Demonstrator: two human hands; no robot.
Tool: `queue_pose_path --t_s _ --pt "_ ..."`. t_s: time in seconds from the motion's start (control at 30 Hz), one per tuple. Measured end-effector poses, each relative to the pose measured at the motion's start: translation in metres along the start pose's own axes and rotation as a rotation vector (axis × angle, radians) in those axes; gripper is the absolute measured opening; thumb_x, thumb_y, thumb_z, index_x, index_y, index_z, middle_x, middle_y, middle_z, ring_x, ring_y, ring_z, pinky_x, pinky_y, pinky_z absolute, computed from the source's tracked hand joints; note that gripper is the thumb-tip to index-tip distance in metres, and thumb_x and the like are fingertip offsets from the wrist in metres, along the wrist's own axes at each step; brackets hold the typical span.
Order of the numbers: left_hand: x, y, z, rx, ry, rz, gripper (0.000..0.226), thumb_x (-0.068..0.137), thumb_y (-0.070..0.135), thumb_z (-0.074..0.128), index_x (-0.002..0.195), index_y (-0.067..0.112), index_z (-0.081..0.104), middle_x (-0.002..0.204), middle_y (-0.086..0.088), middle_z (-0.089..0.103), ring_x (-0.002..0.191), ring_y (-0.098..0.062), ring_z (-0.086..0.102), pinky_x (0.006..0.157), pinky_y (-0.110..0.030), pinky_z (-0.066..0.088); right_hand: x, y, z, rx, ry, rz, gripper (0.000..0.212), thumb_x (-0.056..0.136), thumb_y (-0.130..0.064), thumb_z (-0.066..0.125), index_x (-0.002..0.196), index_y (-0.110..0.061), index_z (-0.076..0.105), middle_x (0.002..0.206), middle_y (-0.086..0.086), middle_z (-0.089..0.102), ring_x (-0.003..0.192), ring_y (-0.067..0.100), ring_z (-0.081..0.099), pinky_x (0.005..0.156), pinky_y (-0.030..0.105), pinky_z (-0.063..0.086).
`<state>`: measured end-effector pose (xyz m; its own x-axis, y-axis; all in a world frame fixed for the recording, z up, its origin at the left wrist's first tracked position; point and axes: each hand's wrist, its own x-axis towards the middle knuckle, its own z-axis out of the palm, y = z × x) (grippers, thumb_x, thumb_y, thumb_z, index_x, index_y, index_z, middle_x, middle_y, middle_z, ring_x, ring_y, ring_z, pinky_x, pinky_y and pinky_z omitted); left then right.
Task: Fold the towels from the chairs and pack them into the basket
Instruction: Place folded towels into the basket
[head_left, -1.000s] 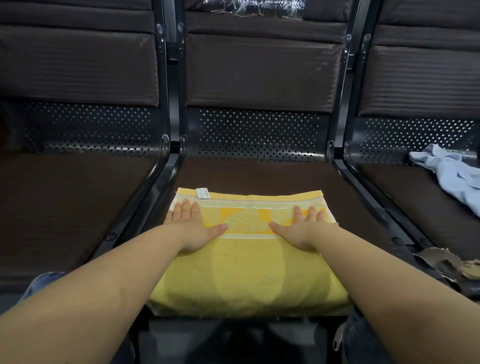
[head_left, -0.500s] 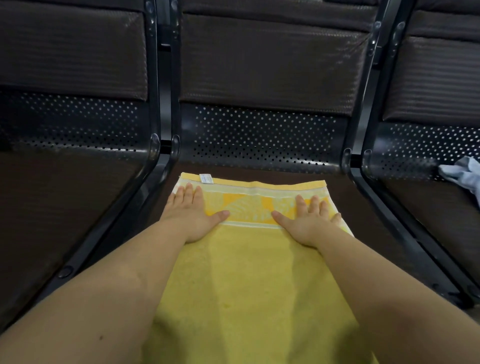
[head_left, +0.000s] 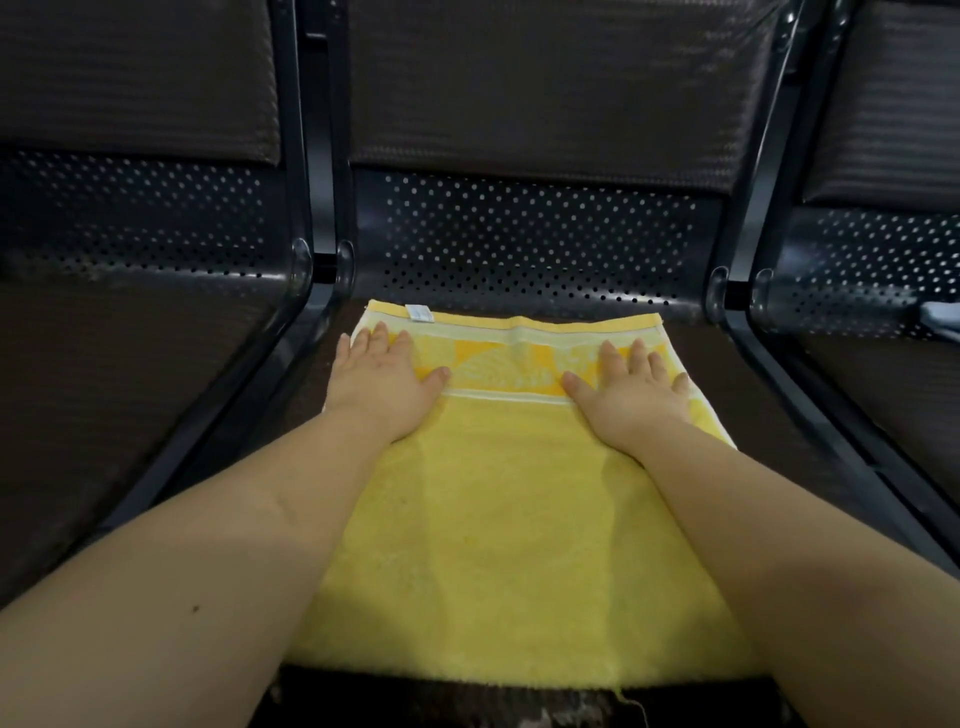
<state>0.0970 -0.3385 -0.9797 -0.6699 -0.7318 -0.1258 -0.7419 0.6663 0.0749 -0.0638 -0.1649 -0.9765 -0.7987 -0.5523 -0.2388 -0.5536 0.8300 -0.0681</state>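
A yellow towel (head_left: 498, 530) lies flat and folded on the middle chair seat (head_left: 311, 395), its patterned border and small white label at the far edge. My left hand (head_left: 382, 384) rests palm down on the far left corner, fingers spread. My right hand (head_left: 631, 397) presses flat on the far right corner in the same way. Neither hand grips the cloth. No basket is in view.
Dark padded chairs stand in a row, with black metal frames (head_left: 306, 270) between the seats and perforated backs (head_left: 530, 244). A sliver of a pale blue cloth (head_left: 940, 325) shows on the right seat at the frame's edge.
Both hands have slid outward toward the towel's far corners. The view has moved closer and lower, so the pale blue cloth on the right is almost out of frame.
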Motion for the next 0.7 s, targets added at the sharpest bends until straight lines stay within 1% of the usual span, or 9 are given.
queue_pose_path --t_s 0.1,0.2,0.27,0.33,0.4,0.53,0.7 --pt "-0.020 0.008 -0.005 -0.002 -0.010 -0.007 0.065 0.100 0.050 0.022 0.153 0.014 0.010 0.160 -0.012 0.000 0.148 -0.027 0.002 0.120 -0.041 -0.003 -0.019 -0.010 -0.001 -0.004 -0.002 -0.062 0.075 0.093 -0.066 0.017 0.153 -0.026 -0.003 0.160 0.008 -0.012 0.147 0.026 -0.006 0.117 0.051 -0.001" --pt "-0.047 0.025 -0.011 -0.043 -0.029 0.088 0.060 0.102 0.043 0.022 0.154 0.016 0.005 0.160 -0.010 -0.006 0.148 -0.026 -0.002 0.120 -0.040 -0.004 -0.051 -0.035 0.000 0.007 -0.034 -0.205 0.072 0.095 -0.062 0.018 0.153 -0.025 -0.003 0.160 0.008 -0.012 0.148 0.024 -0.007 0.118 0.049 0.000" --pt "-0.069 0.033 -0.012 -0.087 -0.079 0.154 0.057 0.103 0.038 0.023 0.154 0.018 0.006 0.160 -0.009 -0.008 0.148 -0.025 -0.003 0.120 -0.039 -0.002 -0.077 -0.050 0.003 0.031 -0.093 -0.297 0.067 0.097 -0.057 0.018 0.153 -0.025 0.000 0.160 0.007 -0.010 0.148 0.024 -0.006 0.117 0.048 0.001" --pt "-0.092 0.029 -0.010 -0.090 -0.140 0.194 0.056 0.103 0.036 0.022 0.154 0.019 0.006 0.160 -0.010 -0.009 0.148 -0.025 -0.003 0.120 -0.039 -0.001 -0.101 -0.055 0.006 0.006 -0.146 -0.338 0.064 0.098 -0.055 0.017 0.153 -0.026 0.001 0.160 0.007 -0.009 0.148 0.024 -0.006 0.117 0.047 0.001" --pt "-0.111 0.016 -0.008 -0.055 -0.198 0.221 0.058 0.103 0.041 0.021 0.154 0.021 0.002 0.160 -0.010 -0.010 0.148 -0.025 -0.005 0.119 -0.038 -0.001 -0.119 -0.051 0.008 -0.041 -0.188 -0.321 0.068 0.096 -0.060 0.015 0.153 -0.027 -0.003 0.160 0.007 -0.013 0.147 0.024 -0.009 0.118 0.047 -0.001" --pt "-0.139 -0.021 -0.016 0.006 -0.297 0.242 0.066 0.098 0.058 0.018 0.152 0.030 -0.008 0.159 -0.005 -0.017 0.147 -0.021 -0.012 0.119 -0.036 -0.006 -0.142 -0.029 -0.001 -0.069 -0.279 -0.200 0.079 0.090 -0.071 0.015 0.152 -0.028 -0.010 0.158 0.007 -0.019 0.147 0.027 -0.013 0.118 0.047 -0.003" --pt "-0.172 -0.055 -0.027 0.056 -0.392 0.253 0.070 0.094 0.064 0.015 0.150 0.033 -0.015 0.156 -0.004 -0.026 0.145 -0.021 -0.021 0.119 -0.040 -0.007 -0.159 0.009 -0.017 -0.096 -0.407 -0.043 0.090 0.085 -0.078 0.018 0.151 -0.025 -0.015 0.157 0.007 -0.021 0.146 0.031 -0.013 0.117 0.051 -0.001"
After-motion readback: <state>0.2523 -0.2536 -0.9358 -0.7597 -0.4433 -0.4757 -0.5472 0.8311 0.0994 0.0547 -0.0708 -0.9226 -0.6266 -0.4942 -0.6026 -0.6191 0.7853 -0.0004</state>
